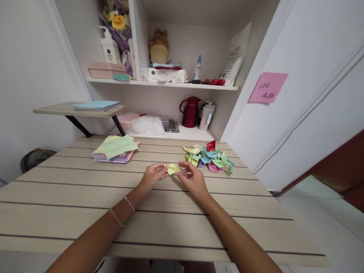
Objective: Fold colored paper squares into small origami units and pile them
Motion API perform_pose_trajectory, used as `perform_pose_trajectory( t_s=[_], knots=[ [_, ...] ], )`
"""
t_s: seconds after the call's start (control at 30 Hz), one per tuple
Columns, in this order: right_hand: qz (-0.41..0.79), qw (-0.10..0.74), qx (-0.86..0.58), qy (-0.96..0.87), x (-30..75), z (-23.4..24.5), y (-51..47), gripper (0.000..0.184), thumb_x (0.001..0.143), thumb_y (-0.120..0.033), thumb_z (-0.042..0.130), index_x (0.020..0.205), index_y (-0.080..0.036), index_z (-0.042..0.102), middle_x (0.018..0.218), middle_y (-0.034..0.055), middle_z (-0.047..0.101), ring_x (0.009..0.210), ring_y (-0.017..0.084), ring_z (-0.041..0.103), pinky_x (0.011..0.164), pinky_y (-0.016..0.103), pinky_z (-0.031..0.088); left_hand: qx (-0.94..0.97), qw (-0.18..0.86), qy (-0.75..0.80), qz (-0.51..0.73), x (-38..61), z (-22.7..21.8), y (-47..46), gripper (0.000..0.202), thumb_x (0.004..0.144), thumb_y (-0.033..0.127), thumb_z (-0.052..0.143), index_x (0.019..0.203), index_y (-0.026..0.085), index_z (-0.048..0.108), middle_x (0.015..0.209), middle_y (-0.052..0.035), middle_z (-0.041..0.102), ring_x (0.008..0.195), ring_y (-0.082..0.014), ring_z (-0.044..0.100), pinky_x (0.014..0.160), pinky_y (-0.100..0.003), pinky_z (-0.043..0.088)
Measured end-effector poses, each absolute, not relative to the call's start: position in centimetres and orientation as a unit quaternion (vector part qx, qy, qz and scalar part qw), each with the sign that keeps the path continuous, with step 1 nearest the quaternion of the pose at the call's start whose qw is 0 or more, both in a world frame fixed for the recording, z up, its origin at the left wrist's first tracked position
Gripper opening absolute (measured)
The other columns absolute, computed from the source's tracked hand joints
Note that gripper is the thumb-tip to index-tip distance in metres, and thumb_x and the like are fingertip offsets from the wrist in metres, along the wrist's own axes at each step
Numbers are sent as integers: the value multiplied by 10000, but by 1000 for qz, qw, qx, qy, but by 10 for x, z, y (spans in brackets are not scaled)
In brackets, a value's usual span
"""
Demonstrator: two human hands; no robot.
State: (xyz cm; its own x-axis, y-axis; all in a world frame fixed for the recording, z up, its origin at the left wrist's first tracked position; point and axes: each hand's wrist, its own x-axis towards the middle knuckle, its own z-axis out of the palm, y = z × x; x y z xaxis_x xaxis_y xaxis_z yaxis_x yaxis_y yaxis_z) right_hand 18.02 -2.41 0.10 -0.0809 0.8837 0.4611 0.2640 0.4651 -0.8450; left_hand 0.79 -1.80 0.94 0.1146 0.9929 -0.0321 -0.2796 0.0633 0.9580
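Observation:
A small folded piece of yellow paper (173, 168) is held just above the wooden table (85, 212), between both hands. My left hand (152, 176) pinches its left end and my right hand (192, 178) pinches its right end. To the right of my hands lies a heap of folded paper shapes (211, 157) in green, blue, yellow, pink and red. A stack of flat coloured paper sheets (116, 149), a green sheet on top, lies on the table to the left behind my hands.
Behind the table a white shelf unit (162, 84) holds a red jug (190, 112), a cup, bottles, boxes and a soft toy. A small side shelf (76, 109) with paper stands at left. A pink note (267, 87) is stuck on the right wall.

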Motion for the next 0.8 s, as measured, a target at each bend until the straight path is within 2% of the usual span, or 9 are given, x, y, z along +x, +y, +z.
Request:
perform_pose_trajectory(
  t_s=[0.1,0.2,0.37,0.53,0.7,0.8],
  knots=[
    [307,536,-428,-660,182,1,-22,245,738,-320,575,926,-169,618,894,76,658,718,171,611,598,268,497,426,606,408,535,7,9,-17,345,629,230,710,931,80,636,981,-125,663,853,-180,633,839,-296,493],
    [298,543,-431,-657,185,1,-20,202,748,-326,563,828,-161,647,798,69,676,712,180,616,635,280,495,417,612,409,533,7,8,-17,343,630,233,711,929,81,638,961,-123,669,822,-172,641,813,-273,504],
    [327,544,-429,-643,186,0,-19,236,741,-352,573,822,-145,653,747,70,683,660,180,620,614,273,490,410,623,403,531,6,7,-17,329,643,250,703,922,90,638,949,-117,673,812,-165,644,802,-256,504],
    [282,555,-440,-647,192,-1,-14,221,733,-342,583,808,-155,676,705,55,680,628,175,615,616,277,488,426,609,409,529,4,9,-16,371,625,239,718,959,111,619,932,-119,678,822,-186,649,805,-288,502],
    [240,633,-505,-536,216,-2,3,270,684,-372,622,789,-129,675,655,61,670,586,176,606,570,288,496,430,555,431,567,-8,11,-9,338,641,269,701,921,104,609,872,-125,684,765,-188,659,766,-317,515],
    [288,687,-500,-442,229,-6,15,294,649,-353,660,813,-109,659,654,58,668,583,171,616,582,296,512,409,538,440,591,-16,12,-5,314,646,276,695,891,102,605,837,-120,686,742,-178,659,766,-322,513]
  ],
)
